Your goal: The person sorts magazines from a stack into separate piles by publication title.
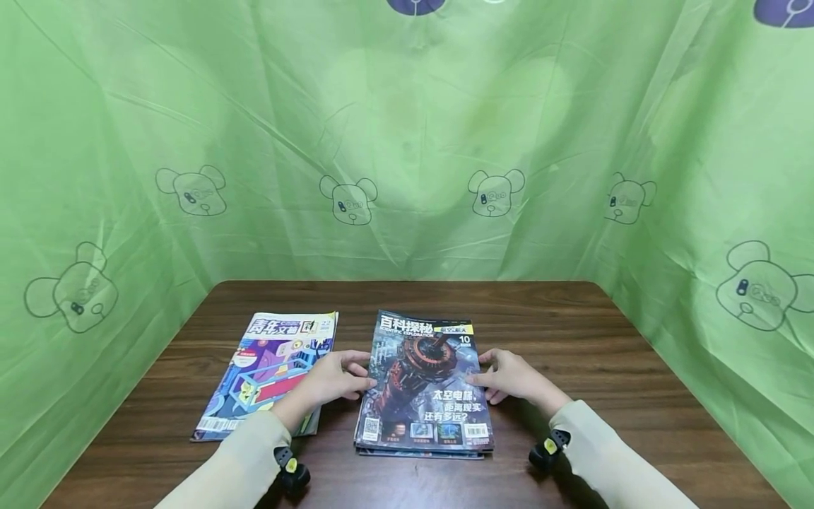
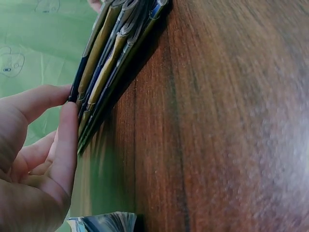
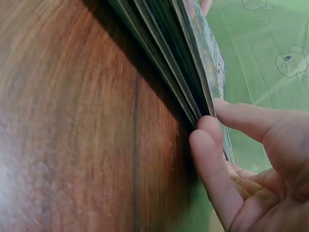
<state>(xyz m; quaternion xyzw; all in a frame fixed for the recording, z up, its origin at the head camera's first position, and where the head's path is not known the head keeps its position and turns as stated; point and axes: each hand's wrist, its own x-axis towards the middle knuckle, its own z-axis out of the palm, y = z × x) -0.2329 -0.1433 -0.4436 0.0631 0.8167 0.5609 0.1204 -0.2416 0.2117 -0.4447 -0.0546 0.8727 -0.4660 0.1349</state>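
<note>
A stack of magazines [image 1: 422,385] with a dark cover on top lies in front of me, its lower copies peeking out at the near edge. My left hand [image 1: 337,376] grips its left side, the thumb over the cover. In the left wrist view, that hand's fingers [image 2: 65,145] meet the folded spines [image 2: 99,63]. On the right side my right hand [image 1: 511,375] pinches the edge, thumb on the cover. The right wrist view has its fingertips [image 3: 207,133] against the page edges [image 3: 169,63], where gaps show between the copies.
Left of the stack lies another magazine [image 1: 273,375] with a purple and white cover, partly behind my left hand and forearm. Both rest on a dark wooden table [image 1: 547,318]. Green cloth [image 1: 407,141] printed with bear heads hangs around the back and sides.
</note>
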